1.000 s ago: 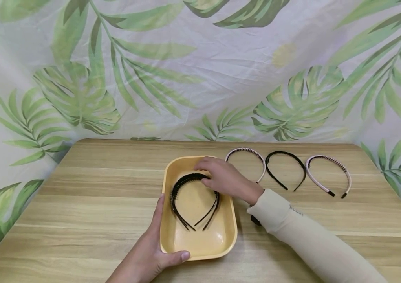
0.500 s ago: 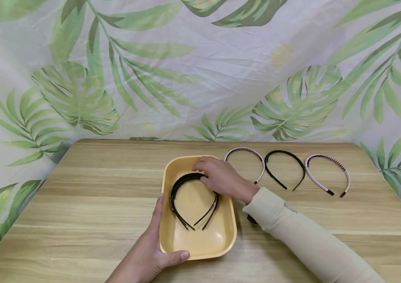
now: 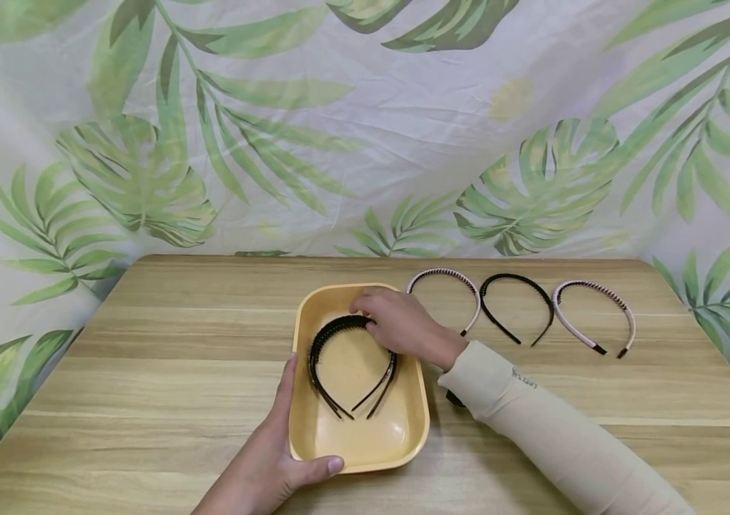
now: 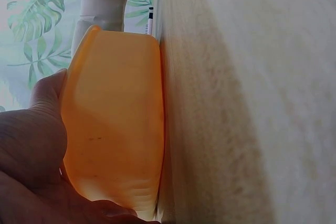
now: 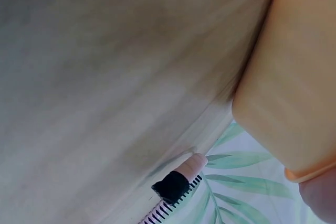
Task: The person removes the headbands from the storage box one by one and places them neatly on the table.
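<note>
A yellow plastic tub (image 3: 357,465) stands on the table, and its orange-lit side wall (image 4: 113,114) fills the left wrist view. Along its left side my left hand (image 3: 277,450) grips it, thumb over the near rim and fingers against the wall. Nested black toothed headbands (image 3: 339,325) lie inside, their thin ends toward me. My right hand (image 3: 400,322) reaches over the tub's right rim and pinches the headbands at the upper right of their arc; the hand hides that part. In the right wrist view only the tub (image 5: 294,77) and part of the hand (image 5: 320,195) show.
Right of the tub, a row holds a pale pink headband (image 3: 476,293), a black headband (image 3: 548,300) and another pale pink headband (image 3: 628,315). The wooden table (image 3: 178,372) meets a leaf-printed cloth (image 3: 300,143) at the back. A beige sleeve (image 3: 532,400) covers the right forearm.
The head view shifts very slightly, and the right sleeve has moved a little leftward. Both hands, the tub and the headbands otherwise stay as they were.
</note>
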Available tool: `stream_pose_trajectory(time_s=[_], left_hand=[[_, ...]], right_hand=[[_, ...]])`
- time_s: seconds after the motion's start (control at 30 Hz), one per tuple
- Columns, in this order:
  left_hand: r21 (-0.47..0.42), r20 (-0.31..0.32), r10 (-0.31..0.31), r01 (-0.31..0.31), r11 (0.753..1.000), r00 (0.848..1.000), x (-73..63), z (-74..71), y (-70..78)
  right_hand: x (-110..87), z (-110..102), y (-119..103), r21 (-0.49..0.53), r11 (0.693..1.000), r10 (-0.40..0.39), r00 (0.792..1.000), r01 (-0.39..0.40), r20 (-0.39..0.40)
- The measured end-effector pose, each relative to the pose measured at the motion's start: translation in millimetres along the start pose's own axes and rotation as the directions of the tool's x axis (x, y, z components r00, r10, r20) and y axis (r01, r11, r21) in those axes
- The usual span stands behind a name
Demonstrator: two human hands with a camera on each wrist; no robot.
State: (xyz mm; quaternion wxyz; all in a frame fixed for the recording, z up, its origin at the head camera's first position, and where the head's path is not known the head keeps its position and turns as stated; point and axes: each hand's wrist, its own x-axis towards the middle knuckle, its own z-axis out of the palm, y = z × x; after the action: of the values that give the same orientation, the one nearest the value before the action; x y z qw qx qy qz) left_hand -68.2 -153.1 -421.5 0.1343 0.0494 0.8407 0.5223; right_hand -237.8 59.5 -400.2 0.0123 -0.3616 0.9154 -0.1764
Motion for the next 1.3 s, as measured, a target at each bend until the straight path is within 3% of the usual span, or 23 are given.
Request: stream_pose_trajectory(time_s=[0.3,1.0,1.3], left_hand=[[-0.016,0.000,0.007,-0.007,1.000,1.000,0.0,0.3,-0.7],[0.074,-0.020,-0.015,0.017,0.997,1.000,-0.8,-0.5,0.5],[0.039,-0.014,0.008,-0.008,0.999,1.000,-1.2,-0.1,-0.5]], right_hand=[[1.8,1.6,0.9,-0.046,0.999,-0.005,1.000,0.005,0.007],[1.6,-3.6,1.3,0.099,0.995,0.016,1.000,-0.017,0.006],[4.7,-3.4,6.5,0.174,0.985,-0.013,1.000,0.018,-0.025]])
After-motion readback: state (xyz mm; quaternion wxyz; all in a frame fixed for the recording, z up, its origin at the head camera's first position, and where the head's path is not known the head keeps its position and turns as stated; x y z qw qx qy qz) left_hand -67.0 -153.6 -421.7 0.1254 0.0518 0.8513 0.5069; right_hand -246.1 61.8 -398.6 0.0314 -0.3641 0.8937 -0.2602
